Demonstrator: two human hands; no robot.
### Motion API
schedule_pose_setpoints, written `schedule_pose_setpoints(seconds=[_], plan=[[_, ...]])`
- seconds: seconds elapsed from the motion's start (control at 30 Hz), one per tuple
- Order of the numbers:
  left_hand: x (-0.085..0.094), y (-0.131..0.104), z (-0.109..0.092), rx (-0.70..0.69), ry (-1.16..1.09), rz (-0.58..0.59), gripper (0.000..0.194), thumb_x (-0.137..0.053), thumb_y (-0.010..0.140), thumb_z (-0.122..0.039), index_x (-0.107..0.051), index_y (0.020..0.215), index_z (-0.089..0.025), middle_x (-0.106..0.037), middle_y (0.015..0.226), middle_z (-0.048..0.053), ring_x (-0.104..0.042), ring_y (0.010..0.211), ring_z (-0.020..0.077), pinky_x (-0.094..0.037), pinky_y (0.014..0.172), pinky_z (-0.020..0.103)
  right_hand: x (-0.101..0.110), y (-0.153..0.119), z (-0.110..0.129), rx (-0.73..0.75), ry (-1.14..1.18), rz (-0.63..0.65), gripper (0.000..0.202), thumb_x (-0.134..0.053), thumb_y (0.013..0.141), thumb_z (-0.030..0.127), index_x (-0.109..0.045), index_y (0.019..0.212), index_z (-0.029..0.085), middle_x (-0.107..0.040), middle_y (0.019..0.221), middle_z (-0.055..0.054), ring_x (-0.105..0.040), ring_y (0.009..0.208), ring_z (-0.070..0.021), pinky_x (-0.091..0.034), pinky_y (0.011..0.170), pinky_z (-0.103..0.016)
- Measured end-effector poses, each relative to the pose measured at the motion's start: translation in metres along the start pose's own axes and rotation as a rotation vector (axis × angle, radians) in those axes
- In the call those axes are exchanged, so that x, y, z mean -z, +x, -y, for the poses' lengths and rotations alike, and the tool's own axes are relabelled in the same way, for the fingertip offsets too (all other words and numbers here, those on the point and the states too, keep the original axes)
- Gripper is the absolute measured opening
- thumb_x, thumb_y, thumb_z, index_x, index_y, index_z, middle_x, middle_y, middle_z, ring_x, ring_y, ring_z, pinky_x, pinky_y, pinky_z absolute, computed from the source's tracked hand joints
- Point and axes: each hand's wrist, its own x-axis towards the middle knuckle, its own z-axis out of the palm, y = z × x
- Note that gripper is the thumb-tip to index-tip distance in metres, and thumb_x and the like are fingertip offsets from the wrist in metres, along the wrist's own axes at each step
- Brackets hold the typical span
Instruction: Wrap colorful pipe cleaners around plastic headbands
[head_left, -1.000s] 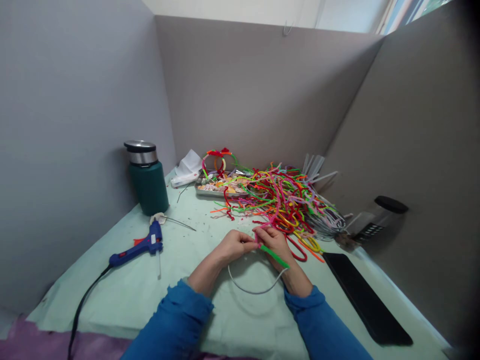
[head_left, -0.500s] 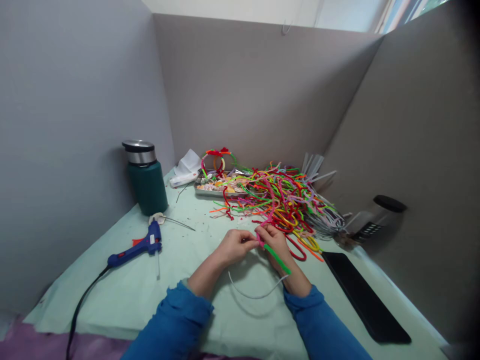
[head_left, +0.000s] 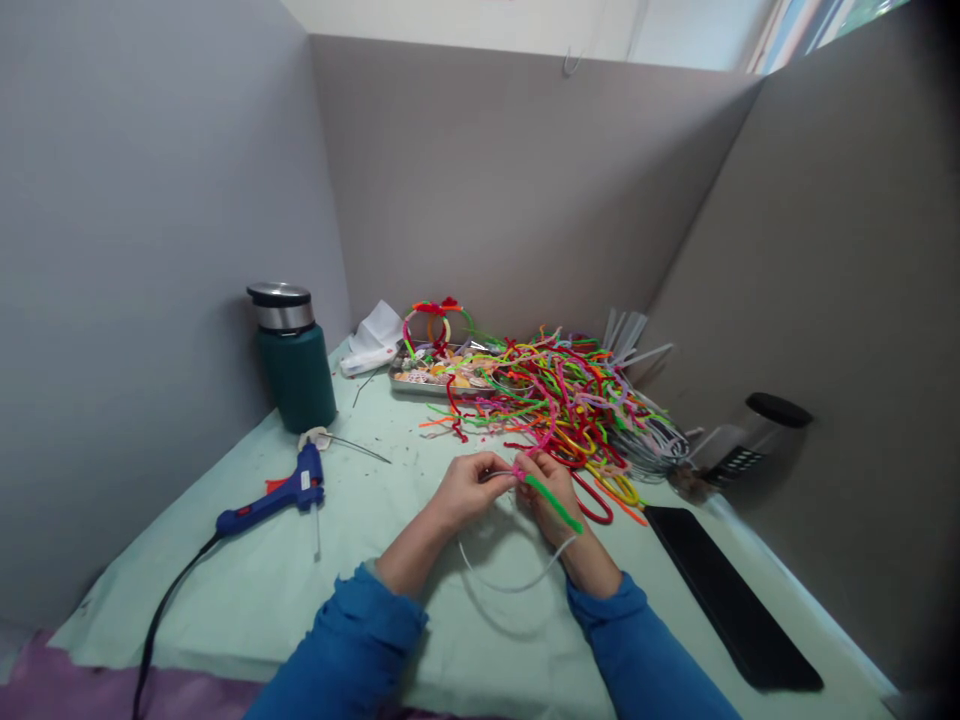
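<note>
A thin white-grey hoop (head_left: 510, 588) hangs between my hands, its lower curve just above the cloth. My left hand (head_left: 474, 488) pinches the hoop at its upper left. Close beside it, my right hand (head_left: 549, 490) has its fingers closed on a pink pipe cleaner (head_left: 519, 472) that lies around the hoop. A green fuzzy section (head_left: 553, 503) covers part of the hoop's right side and slants down across my right wrist. The fingertips of both hands nearly touch and partly hide the pink strand.
Behind my hands is a heap of coloured pipe cleaners (head_left: 577, 385), beside a metal tray (head_left: 442, 388) of shells. At left are a green bottle (head_left: 296, 375) and a blue glue gun (head_left: 274, 497) with its cord. A black slab (head_left: 727, 595) and a dark-lidded jar (head_left: 757, 440) are at right.
The green section and the hoop's right side have tilted up slightly. My fingers have shifted a little around the pink strand, both hands staying close together.
</note>
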Motion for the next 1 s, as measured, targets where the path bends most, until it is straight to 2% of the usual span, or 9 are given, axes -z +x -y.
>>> schedule_pose_setpoints(seconds=[0.1, 0.17, 0.27, 0.33, 0.47, 0.6, 0.77, 0.9, 1.0], plan=[[-0.001, -0.001, -0.001, 0.036, -0.033, 0.089, 0.022, -0.062, 0.071, -0.032, -0.068, 0.076, -0.012, -0.063, 0.068, 0.002, -0.050, 0.062, 0.0117, -0.037, 0.059, 0.021, 0.001, 0.002, 0.000, 0.020, 0.006, 0.005, 0.027, -0.053, 0.089, 0.031, -0.055, 0.111, 0.015, -0.058, 0.109, -0.007, -0.060, 0.089, -0.0182, -0.051, 0.075, -0.037], [-0.001, -0.003, -0.004, 0.049, -0.069, 0.161, 0.022, -0.061, 0.071, -0.031, -0.069, 0.077, -0.012, -0.061, 0.066, 0.001, -0.047, 0.059, 0.0105, -0.035, 0.057, 0.021, 0.002, 0.002, 0.002, 0.037, 0.016, 0.020, 0.023, -0.058, 0.085, 0.034, -0.059, 0.097, 0.015, -0.061, 0.090, -0.003, -0.059, 0.073, -0.0138, -0.050, 0.065, -0.029], [0.001, -0.006, -0.009, 0.075, -0.129, 0.250, 0.021, -0.060, 0.071, -0.030, -0.069, 0.074, -0.012, -0.056, 0.060, -0.001, -0.042, 0.055, 0.0089, -0.031, 0.053, 0.020, 0.002, -0.001, 0.011, 0.049, 0.033, 0.083, 0.024, -0.070, 0.071, 0.039, -0.060, 0.071, 0.017, -0.051, 0.062, 0.004, -0.046, 0.053, -0.0091, -0.040, 0.050, -0.022], [0.003, -0.007, -0.011, 0.122, -0.155, 0.295, 0.022, -0.062, 0.070, -0.032, -0.070, 0.071, -0.011, -0.052, 0.055, -0.002, -0.037, 0.052, 0.0079, -0.028, 0.050, 0.020, 0.000, -0.004, 0.018, 0.046, 0.033, 0.154, 0.027, -0.074, 0.065, 0.040, -0.058, 0.060, 0.018, -0.046, 0.056, 0.004, -0.040, 0.049, -0.0086, -0.034, 0.045, -0.021], [0.006, -0.009, -0.012, 0.209, -0.183, 0.361, 0.028, -0.066, 0.066, -0.037, -0.072, 0.073, -0.011, -0.048, 0.050, -0.003, -0.030, 0.047, 0.0063, -0.021, 0.046, 0.021, -0.005, -0.009, 0.031, 0.032, 0.021, 0.305, 0.028, -0.075, 0.060, 0.038, -0.058, 0.053, 0.017, -0.047, 0.065, 0.002, -0.039, 0.050, -0.0086, -0.029, 0.044, -0.022], [0.008, -0.009, -0.008, 0.228, -0.188, 0.379, 0.027, -0.069, 0.062, -0.035, -0.074, 0.074, -0.011, -0.050, 0.049, -0.004, -0.033, 0.047, 0.0063, -0.024, 0.046, 0.020, -0.008, -0.010, 0.040, 0.024, -0.006, 0.430, 0.019, -0.077, 0.058, 0.031, -0.065, 0.055, 0.017, -0.049, 0.075, 0.000, -0.045, 0.060, -0.0108, -0.035, 0.051, -0.023], [0.010, -0.008, 0.003, 0.146, -0.171, 0.417, 0.024, -0.071, 0.061, -0.035, -0.070, 0.062, -0.010, -0.050, 0.050, -0.004, -0.038, 0.049, 0.0070, -0.030, 0.049, 0.020, -0.008, -0.005, 0.055, 0.162, -0.186, 0.623, 0.010, -0.076, 0.061, 0.029, -0.072, 0.058, 0.020, -0.047, 0.077, 0.000, -0.047, 0.072, -0.0143, -0.039, 0.067, -0.028], [0.011, -0.007, 0.006, 0.113, -0.183, 0.449, 0.028, -0.071, 0.062, -0.038, -0.071, 0.069, -0.010, -0.057, 0.058, -0.001, -0.047, 0.056, 0.0103, -0.037, 0.057, 0.021, -0.010, -0.002, 0.068, 0.237, -0.317, 0.723, 0.006, -0.075, 0.065, 0.028, -0.074, 0.066, 0.022, -0.049, 0.082, -0.001, -0.049, 0.081, -0.0167, -0.039, 0.077, -0.031], [0.011, -0.007, 0.003, 0.128, -0.172, 0.404, 0.030, -0.072, 0.062, -0.040, -0.067, 0.062, -0.010, -0.052, 0.054, -0.002, -0.043, 0.054, 0.0090, -0.036, 0.055, 0.021, -0.011, -0.002, 0.075, 0.291, -0.376, 0.763, 0.006, -0.074, 0.067, 0.028, -0.074, 0.067, 0.022, -0.048, 0.088, -0.001, -0.049, 0.087, -0.0179, -0.037, 0.084, -0.033]])
